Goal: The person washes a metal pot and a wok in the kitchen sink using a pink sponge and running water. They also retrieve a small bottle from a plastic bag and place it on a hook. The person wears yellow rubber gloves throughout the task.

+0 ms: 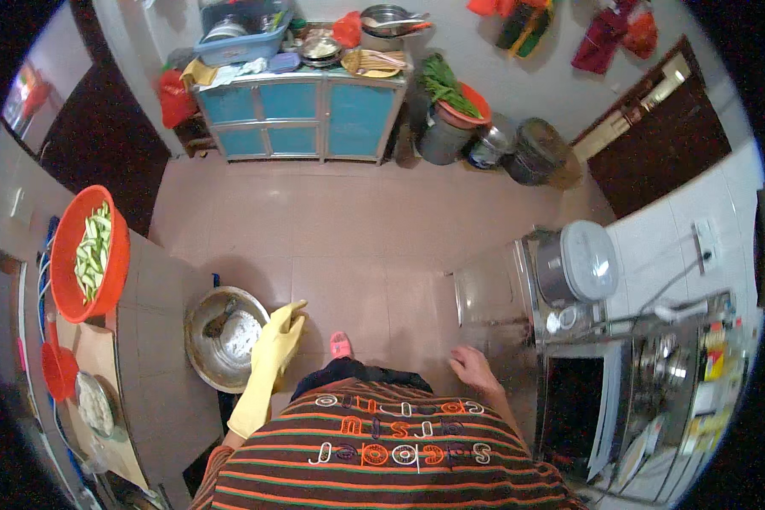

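My left hand (pixel 280 335), in a yellow rubber glove, hangs over the right rim of a metal basin (pixel 199 357). White powder or foam (pixel 241 335) and a brownish patch lie inside that basin. Nothing shows in the glove's fingers, but the far side of the hand is hidden. Bare, my right hand (pixel 472 366) hangs beside my body at the right, its fingers apart and no object in them. At the left, a red plastic basin (pixel 122 255) holds cut green vegetable pieces (pixel 94 255). Below it are a red plastic dipper (pixel 57 366) and a bowl of whitish food (pixel 94 405).
A blue-panelled cabinet (pixel 293 137) carrying dishes and a blue plastic tub (pixel 245 50) stands at the far wall. Leafy greens (pixel 443 83) lie on a red basin above a bin. To the right are a lidded container (pixel 590 261), a metal-fronted unit (pixel 491 293) and a rack with bottles.
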Demonstrator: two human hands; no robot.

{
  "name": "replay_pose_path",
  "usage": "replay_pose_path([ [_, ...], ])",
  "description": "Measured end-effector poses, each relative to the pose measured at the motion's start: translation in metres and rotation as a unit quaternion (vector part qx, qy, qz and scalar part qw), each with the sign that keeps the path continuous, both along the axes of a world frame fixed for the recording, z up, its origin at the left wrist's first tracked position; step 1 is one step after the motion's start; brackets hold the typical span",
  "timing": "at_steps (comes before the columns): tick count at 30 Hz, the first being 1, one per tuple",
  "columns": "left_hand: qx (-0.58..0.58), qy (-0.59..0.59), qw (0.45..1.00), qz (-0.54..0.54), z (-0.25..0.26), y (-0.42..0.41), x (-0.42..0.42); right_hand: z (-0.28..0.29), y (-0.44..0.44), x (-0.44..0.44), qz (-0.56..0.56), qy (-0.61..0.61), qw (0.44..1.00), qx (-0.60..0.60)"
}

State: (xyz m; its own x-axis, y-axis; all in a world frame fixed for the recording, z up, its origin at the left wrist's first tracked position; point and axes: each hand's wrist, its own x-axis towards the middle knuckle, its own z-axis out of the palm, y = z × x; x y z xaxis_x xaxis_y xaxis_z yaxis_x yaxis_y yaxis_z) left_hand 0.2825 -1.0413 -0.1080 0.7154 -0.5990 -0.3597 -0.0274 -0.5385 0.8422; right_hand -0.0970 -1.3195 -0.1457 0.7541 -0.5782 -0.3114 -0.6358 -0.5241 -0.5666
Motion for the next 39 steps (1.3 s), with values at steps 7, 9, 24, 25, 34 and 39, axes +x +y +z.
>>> replay_pose_path([
  [7,0.039,0.000,0.998,0.058,0.047,-0.053,0.061,0.014,-0.125,0.192,0.101,-0.022,0.995,-0.008],
  [9,0.015,0.020,0.995,0.100,0.066,-0.074,0.077,-0.009,-0.188,0.232,0.124,-0.023,0.992,0.008],
  [24,0.206,0.079,0.887,0.405,0.054,-0.246,0.112,-0.012,-0.653,0.754,0.226,-0.115,0.921,-0.295],
  [25,0.179,0.070,0.894,0.405,0.046,-0.250,0.113,-0.019,-0.675,0.782,0.228,-0.059,0.919,-0.316],
  [34,0.143,0.182,0.815,0.532,0.037,-0.293,0.127,-0.062,-0.732,0.875,0.143,0.046,0.916,-0.371],
  [39,0.169,0.166,0.821,0.519,0.048,-0.318,0.137,-0.065,-0.739,0.887,0.160,0.049,0.911,-0.378],
])
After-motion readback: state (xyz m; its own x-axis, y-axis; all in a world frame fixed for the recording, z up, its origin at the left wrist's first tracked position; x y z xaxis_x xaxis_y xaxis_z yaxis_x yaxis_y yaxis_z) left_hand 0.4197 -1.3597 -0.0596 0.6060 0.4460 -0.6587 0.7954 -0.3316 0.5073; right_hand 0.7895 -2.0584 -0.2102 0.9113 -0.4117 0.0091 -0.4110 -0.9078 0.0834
